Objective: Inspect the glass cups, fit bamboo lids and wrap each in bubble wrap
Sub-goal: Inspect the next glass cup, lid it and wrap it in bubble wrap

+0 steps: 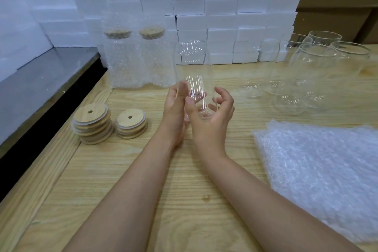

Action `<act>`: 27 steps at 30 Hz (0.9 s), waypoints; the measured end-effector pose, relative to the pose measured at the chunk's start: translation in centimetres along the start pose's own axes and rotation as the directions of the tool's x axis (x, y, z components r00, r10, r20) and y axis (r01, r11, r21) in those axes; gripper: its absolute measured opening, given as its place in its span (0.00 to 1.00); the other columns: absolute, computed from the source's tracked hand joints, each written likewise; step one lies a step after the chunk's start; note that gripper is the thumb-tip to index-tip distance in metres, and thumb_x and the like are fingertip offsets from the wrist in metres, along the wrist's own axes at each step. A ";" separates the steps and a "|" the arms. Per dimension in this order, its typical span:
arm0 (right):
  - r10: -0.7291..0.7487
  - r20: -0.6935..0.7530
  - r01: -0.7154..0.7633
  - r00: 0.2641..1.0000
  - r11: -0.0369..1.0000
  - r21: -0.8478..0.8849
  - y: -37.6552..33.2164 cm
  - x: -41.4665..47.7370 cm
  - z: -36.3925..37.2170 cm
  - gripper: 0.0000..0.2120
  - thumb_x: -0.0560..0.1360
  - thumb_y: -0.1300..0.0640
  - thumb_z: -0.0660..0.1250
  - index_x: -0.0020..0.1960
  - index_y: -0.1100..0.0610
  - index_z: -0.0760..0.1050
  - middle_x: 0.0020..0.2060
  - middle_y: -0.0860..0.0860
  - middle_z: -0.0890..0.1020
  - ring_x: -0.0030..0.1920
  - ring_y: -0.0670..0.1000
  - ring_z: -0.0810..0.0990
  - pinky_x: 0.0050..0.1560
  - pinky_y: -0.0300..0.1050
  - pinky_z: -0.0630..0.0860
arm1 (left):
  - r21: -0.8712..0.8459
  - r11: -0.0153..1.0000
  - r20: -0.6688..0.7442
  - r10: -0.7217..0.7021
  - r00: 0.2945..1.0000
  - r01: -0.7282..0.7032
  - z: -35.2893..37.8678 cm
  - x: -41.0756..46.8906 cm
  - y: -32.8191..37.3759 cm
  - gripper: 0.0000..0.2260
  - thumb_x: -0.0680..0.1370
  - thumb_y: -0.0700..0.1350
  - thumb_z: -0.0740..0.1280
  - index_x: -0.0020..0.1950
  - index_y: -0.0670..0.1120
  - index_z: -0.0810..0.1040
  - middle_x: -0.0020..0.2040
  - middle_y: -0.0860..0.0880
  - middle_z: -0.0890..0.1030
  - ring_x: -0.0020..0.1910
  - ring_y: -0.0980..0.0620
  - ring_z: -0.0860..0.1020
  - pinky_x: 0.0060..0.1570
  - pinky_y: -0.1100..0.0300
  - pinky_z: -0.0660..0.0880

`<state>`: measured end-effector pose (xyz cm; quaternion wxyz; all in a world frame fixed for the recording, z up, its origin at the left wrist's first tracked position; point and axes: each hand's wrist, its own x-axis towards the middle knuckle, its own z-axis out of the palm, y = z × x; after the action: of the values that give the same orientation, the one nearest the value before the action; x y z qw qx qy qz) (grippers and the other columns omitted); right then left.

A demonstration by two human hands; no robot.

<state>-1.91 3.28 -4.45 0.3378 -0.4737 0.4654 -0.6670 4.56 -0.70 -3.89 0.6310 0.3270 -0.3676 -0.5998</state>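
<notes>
Two wrapped cups (122, 61), two lid stacks (92, 126) (bamboo).

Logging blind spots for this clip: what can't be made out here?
All head view.
1) Base of the cup: covered by the left hand and right hand holding it.
2) The wrapped cups: wrap hides the glass and lid seating.
3) The lid stacks: layers too thin to count.
4) The bare cups: clear walls overlap, count unsure.
5) The bubble wrap: cut off by the right edge.

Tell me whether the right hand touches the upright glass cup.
Touching: in the head view the right hand curls its fingers round the base of the glass cup.
</notes>
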 end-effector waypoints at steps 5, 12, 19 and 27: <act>0.029 -0.023 -0.027 0.999 0.997 0.072 0.5 0.2 0.0 0.21 0.76 0.48 0.66 0.66 0.47 0.63 0.62 0.53 0.69 0.59 0.50 0.74 0.61 0.49 0.74 | 0.018 1.000 0.009 0.000 1.000 0.000 -0.1 0.3 0.0 0.51 0.44 0.76 0.71 0.61 0.53 0.69 0.61 0.40 0.78 0.55 0.44 0.81 0.57 0.41 0.75; 0.106 -0.046 -0.093 0.993 0.969 0.227 1.0 0.1 0.1 0.11 0.82 0.49 0.54 0.62 0.49 0.68 0.49 0.39 0.79 0.49 0.34 0.79 0.52 0.35 0.75 | -0.010 0.997 0.070 -0.071 0.995 0.072 -0.7 0.2 0.2 0.52 0.56 0.76 0.66 0.71 0.46 0.66 0.56 0.45 0.83 0.54 0.47 0.82 0.49 0.50 0.81; 0.261 -0.028 -0.241 0.965 0.923 0.301 0.5 0.3 0.1 0.10 0.83 0.47 0.52 0.56 0.47 0.70 0.52 0.51 0.78 0.56 0.56 0.80 0.57 0.61 0.77 | 0.064 0.990 0.093 -0.134 0.987 0.128 -1.1 0.3 0.1 0.32 0.73 0.70 0.57 0.62 0.44 0.74 0.51 0.46 0.84 0.51 0.48 0.81 0.40 0.58 0.79; 0.138 -0.069 -0.123 0.988 0.975 0.184 0.4 0.5 -0.1 0.16 0.73 0.39 0.61 0.56 0.47 0.68 0.57 0.50 0.73 0.54 0.44 0.74 0.53 0.37 0.71 | 0.043 0.997 -0.002 -0.064 0.998 0.064 -0.5 0.1 0.4 0.40 0.66 0.70 0.68 0.64 0.40 0.72 0.51 0.44 0.82 0.56 0.44 0.81 0.49 0.50 0.79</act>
<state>-2.20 2.72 -4.68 0.4028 -0.3824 0.4470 -0.7012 5.17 -0.75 -3.75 0.6044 0.3523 -0.3695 -0.6116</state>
